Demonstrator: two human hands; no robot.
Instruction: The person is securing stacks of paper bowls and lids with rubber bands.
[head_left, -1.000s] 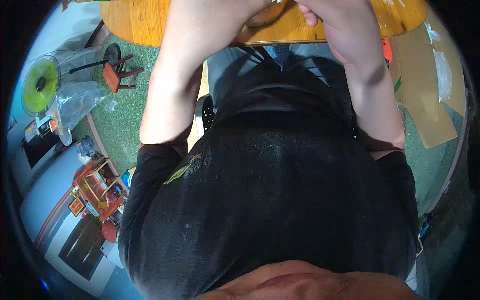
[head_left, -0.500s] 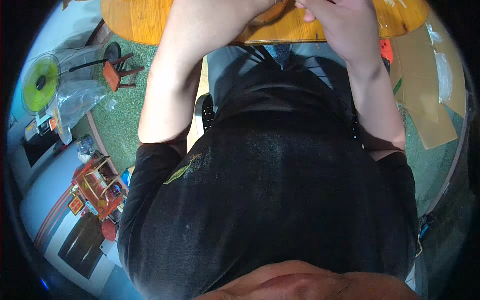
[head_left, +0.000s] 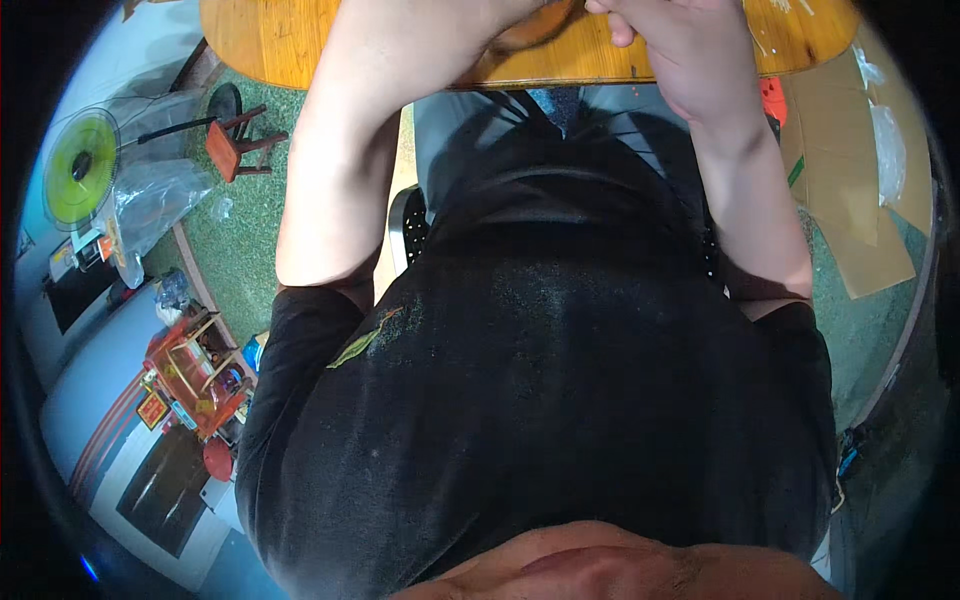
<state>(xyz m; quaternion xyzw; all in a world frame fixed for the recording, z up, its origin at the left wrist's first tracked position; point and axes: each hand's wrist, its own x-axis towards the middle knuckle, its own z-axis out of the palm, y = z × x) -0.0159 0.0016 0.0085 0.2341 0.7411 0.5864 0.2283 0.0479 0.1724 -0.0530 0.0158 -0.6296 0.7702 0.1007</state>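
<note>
Both my hands are over the wooden table (head_left: 270,40) at the upper edge of the view. My left hand (head_left: 478,22) reaches in toward the middle, and its fingers run out of the picture. My right hand (head_left: 690,50) has its fingers curled in, thumb and fingertips close together; whatever they may hold is too small or hidden. Beside my left hand lies a brownish curved shape on the tabletop, and I cannot tell whether it is an object or a shadow. Thin pale strands (head_left: 782,5) lie on the table right of my right hand.
To the left stand a green fan (head_left: 82,165), a small reddish-brown stool (head_left: 228,150) and clear plastic sheeting (head_left: 150,210). A red shelf with small items (head_left: 195,375) is lower left. Flattened cardboard (head_left: 830,150) lies on the right, with a red object (head_left: 772,100) by the table edge.
My right hand has shifted very slightly to the left. My left hand and forearm have moved a little too; the surroundings stay the same.
</note>
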